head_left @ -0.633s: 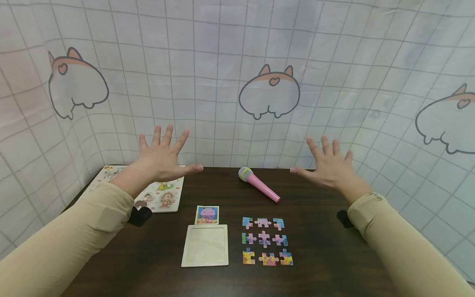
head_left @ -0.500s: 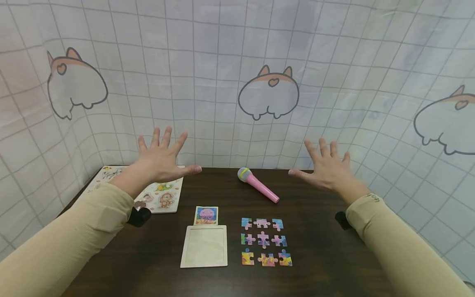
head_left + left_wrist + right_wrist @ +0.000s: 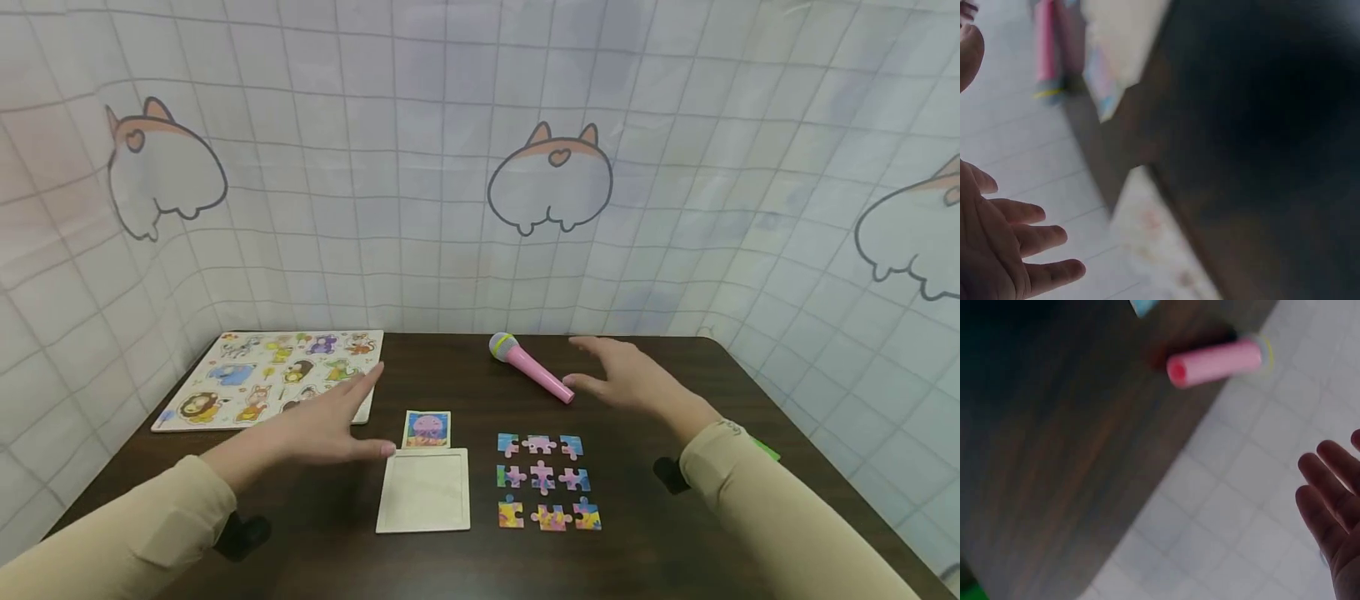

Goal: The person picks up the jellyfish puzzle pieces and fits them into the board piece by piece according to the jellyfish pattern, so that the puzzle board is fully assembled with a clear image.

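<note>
My left hand (image 3: 326,429) hovers with extended fingers and holds nothing. Its thumb tip overlaps the corner of a pale square puzzle tray (image 3: 423,492) in the head view, just below a small jellyfish picture card (image 3: 427,429). To the right, my right hand (image 3: 626,375) hangs over the table beside a pink toy microphone (image 3: 536,372), its fingers relaxed around nothing. Several jigsaw pieces (image 3: 542,477) with pink, blue and yellow printing lie in three spaced rows right of the tray. The right wrist view shows the microphone (image 3: 1216,362) apart from the fingers.
A white animal puzzle board (image 3: 255,379) lies at the back left of the dark table (image 3: 315,550). Something green (image 3: 767,450) shows partly behind the right sleeve. A grid-patterned curtain (image 3: 420,167) with cartoon dog drawings hangs along the back and sides.
Both hands have come down from their raised, spread pose. The left fingers have drawn closer together and the hand has moved nearer the tray; the right hand has shifted left toward the microphone.
</note>
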The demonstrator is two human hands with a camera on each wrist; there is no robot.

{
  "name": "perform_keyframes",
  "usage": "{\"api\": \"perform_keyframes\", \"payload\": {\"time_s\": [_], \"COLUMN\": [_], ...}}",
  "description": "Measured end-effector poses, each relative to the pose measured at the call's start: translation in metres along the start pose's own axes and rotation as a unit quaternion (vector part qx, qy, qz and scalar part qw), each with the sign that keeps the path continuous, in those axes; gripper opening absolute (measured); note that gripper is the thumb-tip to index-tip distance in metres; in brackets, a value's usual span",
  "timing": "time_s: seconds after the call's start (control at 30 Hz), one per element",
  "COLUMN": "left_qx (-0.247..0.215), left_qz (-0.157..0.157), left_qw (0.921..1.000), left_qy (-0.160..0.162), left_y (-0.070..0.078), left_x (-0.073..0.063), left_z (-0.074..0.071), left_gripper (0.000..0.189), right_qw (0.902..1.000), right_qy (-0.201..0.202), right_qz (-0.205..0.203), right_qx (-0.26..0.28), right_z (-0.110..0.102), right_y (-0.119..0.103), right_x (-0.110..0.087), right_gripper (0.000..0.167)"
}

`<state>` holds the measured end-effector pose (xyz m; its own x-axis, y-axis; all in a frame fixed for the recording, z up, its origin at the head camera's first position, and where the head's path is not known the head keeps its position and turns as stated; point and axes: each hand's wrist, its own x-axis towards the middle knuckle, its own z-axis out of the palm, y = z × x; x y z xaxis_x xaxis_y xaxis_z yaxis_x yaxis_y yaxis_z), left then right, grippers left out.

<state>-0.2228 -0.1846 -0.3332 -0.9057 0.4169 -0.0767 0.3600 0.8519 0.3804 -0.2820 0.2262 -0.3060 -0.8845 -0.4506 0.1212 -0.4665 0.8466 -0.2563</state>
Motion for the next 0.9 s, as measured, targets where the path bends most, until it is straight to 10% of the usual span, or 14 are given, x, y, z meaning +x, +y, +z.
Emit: {"api": "perform_keyframes", "payload": {"time_s": [0.37,0.9], "left_qx": [-0.003,0.022], "left_qz": [-0.001,-0.016], "left_qw": [0.9977,0.9985], "left_qy": [-0.068,-0.048], "left_y": [-0.012,-0.016], "left_x": [-0.015,-0.022], "left_z": [0.064,0.08], "left_gripper": [0.11,0.106], "right_qw": [0.9969,0.989], "right_qy": [-0.056,-0.141], "right_qz": [-0.026,-0.035], "right_qx": [0.049,0.03], "right_z": [0.055,0.094], "right_y": [-0.012,-0.037], "right_x": [0.009,0.034], "right_gripper": [0.063,0.042]}}
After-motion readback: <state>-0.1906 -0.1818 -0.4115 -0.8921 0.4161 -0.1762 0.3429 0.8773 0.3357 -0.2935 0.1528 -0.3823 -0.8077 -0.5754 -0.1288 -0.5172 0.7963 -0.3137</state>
